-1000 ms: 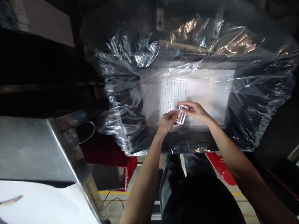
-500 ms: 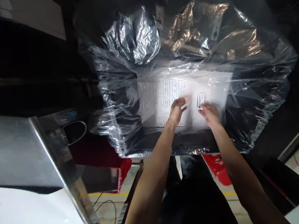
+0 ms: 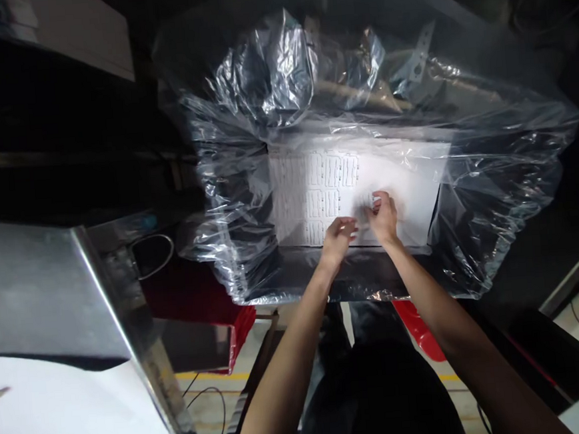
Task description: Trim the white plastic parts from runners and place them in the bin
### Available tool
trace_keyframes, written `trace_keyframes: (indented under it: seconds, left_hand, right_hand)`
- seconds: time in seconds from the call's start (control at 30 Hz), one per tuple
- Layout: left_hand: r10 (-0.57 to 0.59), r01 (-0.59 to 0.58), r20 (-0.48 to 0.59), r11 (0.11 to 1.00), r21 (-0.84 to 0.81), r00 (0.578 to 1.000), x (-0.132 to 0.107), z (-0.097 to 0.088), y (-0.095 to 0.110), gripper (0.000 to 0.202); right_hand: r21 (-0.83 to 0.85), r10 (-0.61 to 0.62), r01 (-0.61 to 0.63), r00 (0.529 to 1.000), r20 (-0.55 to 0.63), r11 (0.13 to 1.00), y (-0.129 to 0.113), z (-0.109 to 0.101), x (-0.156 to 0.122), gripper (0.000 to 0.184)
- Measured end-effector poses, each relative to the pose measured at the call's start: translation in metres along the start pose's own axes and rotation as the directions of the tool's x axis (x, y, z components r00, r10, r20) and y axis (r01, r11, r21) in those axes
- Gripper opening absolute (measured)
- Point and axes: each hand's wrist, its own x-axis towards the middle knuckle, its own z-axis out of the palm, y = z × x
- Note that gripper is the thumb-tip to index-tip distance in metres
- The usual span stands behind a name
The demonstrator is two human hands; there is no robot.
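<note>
A crinkly clear plastic bag point(image 3: 226, 182) lines a box point(image 3: 319, 276) holding a flat white sheet point(image 3: 417, 180) with rows of thin slotted pieces point(image 3: 317, 181). The left hand point(image 3: 338, 234) is curled at the sheet's near edge; I cannot tell if it holds anything. The right hand point(image 3: 384, 217) pinches a small white piece point(image 3: 372, 201) over the sheet, too blurry to show which way it points.

both hands reach down into a box lined with a clear plastic bag point(image 3: 495, 160). the right hand point(image 3: 384, 216) pinches a small white piece point(image 3: 374, 201) at its fingertips, too blurred to make out its shape. the left hand point(image 3: 338, 234) sits just beside it, fingers curled over the white sheet point(image 3: 417, 180) on the bottom. rows of white pieces point(image 3: 317, 185) cover the sheet's left half. a red stool point(image 3: 419, 330) shows below the box, and a metal surface point(image 3: 34, 290) lies off to the left.
</note>
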Motion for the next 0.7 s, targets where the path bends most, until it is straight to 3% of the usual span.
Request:
trace_keyframes:
  seconds: [0.17, 0.33, 0.7]
  left_hand:
    - [0.079, -0.071, -0.027, 0.973, 0.221, 0.997, -0.081, -0.034, -0.012, 0.032]
    - [0.121, -0.108, -0.027, 0.952, 0.285, 0.992, -0.148, -0.049, -0.012, 0.03]
    - [0.032, 0.002, -0.137, 0.971, 0.24, 0.99, -0.206, -0.063, -0.031, 0.037]
  right_hand:
    - [0.025, -0.029, 0.028, 0.999, 0.025, 0.999, -0.01, 0.022, -0.009, 0.038]
    - [0.046, -0.052, 0.051, 0.998, 0.022, 0.998, -0.019, 0.033, -0.01, 0.037]
    - [0.08, -0.007, 0.003, 0.999, 0.05, 0.997, -0.019, 0.041, -0.005, 0.041]
